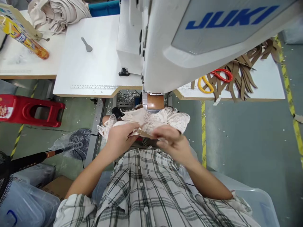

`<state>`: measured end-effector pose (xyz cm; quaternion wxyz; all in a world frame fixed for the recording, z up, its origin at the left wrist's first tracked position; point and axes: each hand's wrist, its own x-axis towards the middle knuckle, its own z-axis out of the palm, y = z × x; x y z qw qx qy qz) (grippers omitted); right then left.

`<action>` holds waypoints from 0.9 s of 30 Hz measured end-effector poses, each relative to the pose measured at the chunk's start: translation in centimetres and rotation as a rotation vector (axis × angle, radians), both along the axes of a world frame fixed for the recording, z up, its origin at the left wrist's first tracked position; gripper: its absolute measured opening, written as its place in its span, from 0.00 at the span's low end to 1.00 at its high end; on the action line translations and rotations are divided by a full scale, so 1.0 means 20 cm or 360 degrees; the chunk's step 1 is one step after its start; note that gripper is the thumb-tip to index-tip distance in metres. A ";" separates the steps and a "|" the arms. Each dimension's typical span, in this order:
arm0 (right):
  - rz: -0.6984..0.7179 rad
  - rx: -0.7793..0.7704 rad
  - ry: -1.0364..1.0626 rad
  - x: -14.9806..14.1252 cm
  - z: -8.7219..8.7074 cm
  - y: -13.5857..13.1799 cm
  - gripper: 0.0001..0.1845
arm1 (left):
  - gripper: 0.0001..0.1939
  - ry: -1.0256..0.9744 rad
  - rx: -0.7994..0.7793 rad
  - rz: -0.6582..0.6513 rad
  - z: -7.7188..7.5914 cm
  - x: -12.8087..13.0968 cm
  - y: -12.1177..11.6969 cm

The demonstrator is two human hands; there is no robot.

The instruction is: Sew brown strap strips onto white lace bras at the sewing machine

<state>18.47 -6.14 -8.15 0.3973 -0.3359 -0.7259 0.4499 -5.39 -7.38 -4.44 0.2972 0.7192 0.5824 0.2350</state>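
A cream lace garment [178, 121] lies bunched over my lap, just below the head of a sewing machine [163, 63]. My left hand [121, 137] is closed, pinching the garment's near edge between thumb and fingers. Along that edge, between my hands, runs a small tan strip [144, 133]. My right hand [174, 143] is at the strip's right end with fingers bent and thumb lower; motion blurs the fingertips, so their grip is unclear. The machine's rounded metal end with a brown plate [155, 102] sits just beyond my hands.
Tan fabric strips [241, 75] and red-and-yellow-handled scissors [205, 84] lie on the right tabletop. On the left are a grey tool [86, 44], an orange drink bottle [25, 37] and piled cream fabric [59, 14]. A red stool [30, 110] stands left; a clear plastic bin [255, 201] is at right.
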 end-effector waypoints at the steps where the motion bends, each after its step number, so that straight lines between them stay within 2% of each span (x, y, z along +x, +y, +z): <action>1: -0.0001 -0.0234 -0.0124 0.04 -0.04 0.03 0.14 | 0.12 -0.0191 -0.0295 -0.0043 0.01 -0.01 0.00; 3: -0.0008 -0.0595 -0.0423 0.13 -0.14 0.07 0.17 | 0.16 -0.0603 -0.0798 0.0014 0.02 -0.03 -0.01; 4: -0.0023 -0.0671 -0.0565 0.16 -0.19 0.08 0.19 | 0.18 -0.0809 -0.0971 0.0101 0.02 -0.04 -0.02; 6: -0.0080 -0.0667 -0.0730 0.19 -0.29 0.05 0.23 | 0.20 -0.1183 -0.1197 0.0280 -0.01 -0.05 -0.03; 9: -0.0260 -0.0568 -0.0613 0.20 -0.40 -0.05 0.27 | 0.19 -0.1532 -0.1350 0.0446 -0.05 -0.06 -0.06; 12: -0.0622 -0.0477 -0.0471 0.20 -0.45 -0.16 0.25 | 0.17 -0.1641 -0.1301 0.0508 -0.04 -0.07 -0.09; 13: -0.0702 -0.0491 -0.0481 0.20 -0.46 -0.19 0.26 | 0.16 -0.1649 -0.1269 0.0511 -0.02 -0.07 -0.10; 15: -0.0699 -0.0618 -0.0616 0.20 -0.47 -0.21 0.30 | 0.14 -0.1655 -0.1214 0.0508 0.01 -0.09 -0.11; 17: -0.0555 -0.0731 -0.0818 0.19 -0.46 -0.22 0.33 | 0.14 -0.1652 -0.1183 0.0509 0.05 -0.10 -0.13; 19: -0.0427 -0.0693 -0.0998 0.17 -0.44 -0.21 0.34 | 0.14 -0.1612 -0.1150 0.0515 0.08 -0.10 -0.15; 22: -0.0385 -0.0601 -0.1109 0.14 -0.40 -0.21 0.32 | 0.16 -0.1511 -0.1057 0.0527 0.10 -0.09 -0.18; 25: -0.0271 -0.0695 -0.1110 0.14 -0.34 -0.21 0.22 | 0.18 -0.1404 -0.0986 0.0545 0.09 -0.13 -0.20; 27: -0.0144 -0.0791 -0.0975 0.16 -0.30 -0.22 0.20 | 0.20 -0.1268 -0.0984 0.0548 0.08 -0.21 -0.19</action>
